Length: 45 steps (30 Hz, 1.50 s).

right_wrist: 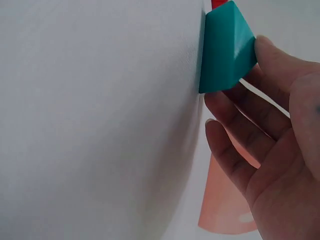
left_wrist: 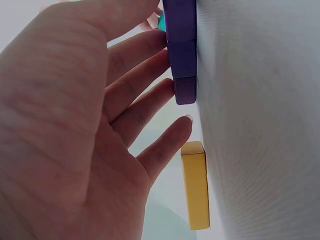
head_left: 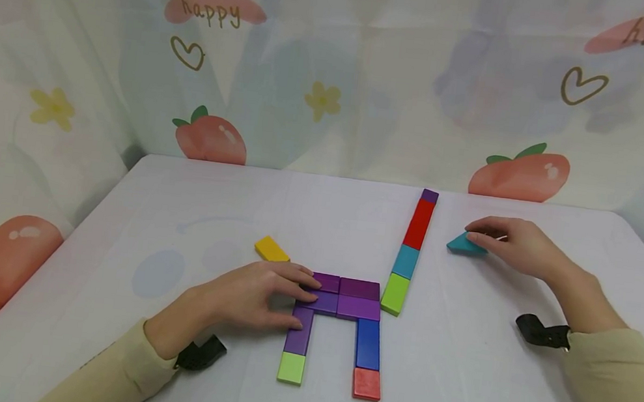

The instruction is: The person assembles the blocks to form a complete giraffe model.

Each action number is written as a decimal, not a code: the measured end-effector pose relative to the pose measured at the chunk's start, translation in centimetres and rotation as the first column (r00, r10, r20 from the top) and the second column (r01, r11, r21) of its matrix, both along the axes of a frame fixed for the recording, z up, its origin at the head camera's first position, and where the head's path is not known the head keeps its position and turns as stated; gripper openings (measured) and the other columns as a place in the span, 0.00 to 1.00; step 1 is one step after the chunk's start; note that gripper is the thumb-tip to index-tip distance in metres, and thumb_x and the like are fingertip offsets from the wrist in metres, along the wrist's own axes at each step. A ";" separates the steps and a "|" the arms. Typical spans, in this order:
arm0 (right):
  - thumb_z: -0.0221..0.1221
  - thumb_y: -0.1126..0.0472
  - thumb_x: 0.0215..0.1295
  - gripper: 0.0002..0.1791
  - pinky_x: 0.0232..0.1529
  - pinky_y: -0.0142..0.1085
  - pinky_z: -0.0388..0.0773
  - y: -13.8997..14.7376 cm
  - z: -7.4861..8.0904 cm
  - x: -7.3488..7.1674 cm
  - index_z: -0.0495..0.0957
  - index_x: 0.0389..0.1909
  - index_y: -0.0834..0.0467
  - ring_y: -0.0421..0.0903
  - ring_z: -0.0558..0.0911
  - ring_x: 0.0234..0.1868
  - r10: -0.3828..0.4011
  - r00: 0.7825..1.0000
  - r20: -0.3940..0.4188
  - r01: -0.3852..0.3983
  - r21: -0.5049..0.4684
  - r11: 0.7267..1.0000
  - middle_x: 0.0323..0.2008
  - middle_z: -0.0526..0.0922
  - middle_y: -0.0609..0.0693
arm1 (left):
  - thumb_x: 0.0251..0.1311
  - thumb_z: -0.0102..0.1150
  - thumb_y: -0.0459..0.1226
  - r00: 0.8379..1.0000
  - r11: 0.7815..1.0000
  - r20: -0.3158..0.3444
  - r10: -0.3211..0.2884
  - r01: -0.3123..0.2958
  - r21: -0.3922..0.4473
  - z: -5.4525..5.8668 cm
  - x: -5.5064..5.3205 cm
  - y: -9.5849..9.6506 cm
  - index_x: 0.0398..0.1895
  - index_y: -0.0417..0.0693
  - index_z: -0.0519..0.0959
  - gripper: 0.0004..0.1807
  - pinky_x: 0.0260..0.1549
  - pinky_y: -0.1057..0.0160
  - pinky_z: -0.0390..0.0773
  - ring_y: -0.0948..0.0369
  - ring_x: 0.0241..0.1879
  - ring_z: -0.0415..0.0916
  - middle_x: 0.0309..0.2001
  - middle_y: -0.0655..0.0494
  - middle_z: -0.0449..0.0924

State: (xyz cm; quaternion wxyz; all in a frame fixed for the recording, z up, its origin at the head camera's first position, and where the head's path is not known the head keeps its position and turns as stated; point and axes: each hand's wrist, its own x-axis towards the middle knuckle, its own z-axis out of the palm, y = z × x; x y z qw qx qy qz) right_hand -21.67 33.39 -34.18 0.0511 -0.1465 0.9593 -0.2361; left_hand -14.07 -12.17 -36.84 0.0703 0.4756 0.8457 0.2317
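Observation:
My right hand (head_left: 520,248) pinches a teal triangular block (head_left: 461,245) between thumb and fingers at the right of the table; in the right wrist view the block (right_wrist: 220,50) appears at or very near the white surface. My left hand (head_left: 253,295) touches the left side of a group of purple blocks (head_left: 360,289) with fairly straight, spread fingertips. Below that group run two legs: a purple block (head_left: 298,336) with a lime block (head_left: 291,368), and a blue block (head_left: 368,343) with a coral-red block (head_left: 367,384). Some purple block edges are hidden under my left fingers.
A slanted row touches or nearly touches the group's right: lime block (head_left: 395,294), light blue block (head_left: 406,262), red block (head_left: 419,224), small purple block (head_left: 430,196). A yellow block (head_left: 271,249) lies beyond my left hand. Printed cloth (head_left: 353,132) hangs behind the white table (head_left: 456,385).

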 end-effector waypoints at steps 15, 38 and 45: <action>0.55 0.58 0.76 0.21 0.53 0.54 0.78 -0.2 -0.3 -0.6 0.75 0.63 0.65 0.62 0.78 0.52 -0.016 1.000 -0.022 0.015 -0.018 1.000 0.54 0.80 0.64 | 0.61 0.71 0.45 1.000 1.000 0.006 -0.002 0.002 0.003 0.1 0.0 0.0 0.59 0.48 0.84 0.23 0.67 0.60 0.66 0.61 0.68 0.67 0.63 0.61 0.77; 0.64 0.61 0.69 0.24 0.53 0.58 0.79 -0.6 -0.6 -0.8 0.74 0.64 0.64 0.64 0.77 0.53 -0.016 1.000 0.009 0.016 -0.025 1.000 0.55 0.78 0.66 | 0.62 0.71 0.46 1.000 1.000 0.006 -0.001 0.001 -0.003 -0.1 0.0 0.0 0.59 0.49 0.84 0.23 0.67 0.60 0.66 0.61 0.68 0.66 0.63 0.61 0.76; 0.64 0.61 0.69 0.24 0.53 0.59 0.78 -0.9 -0.8 -1.2 0.75 0.63 0.65 0.64 0.77 0.51 -0.024 0.999 -0.030 0.024 -0.023 0.999 0.53 0.79 0.67 | 0.62 0.71 0.46 1.000 1.000 0.010 0.005 -0.005 -0.007 -0.1 0.1 0.0 0.59 0.49 0.84 0.23 0.67 0.59 0.67 0.61 0.68 0.66 0.63 0.62 0.76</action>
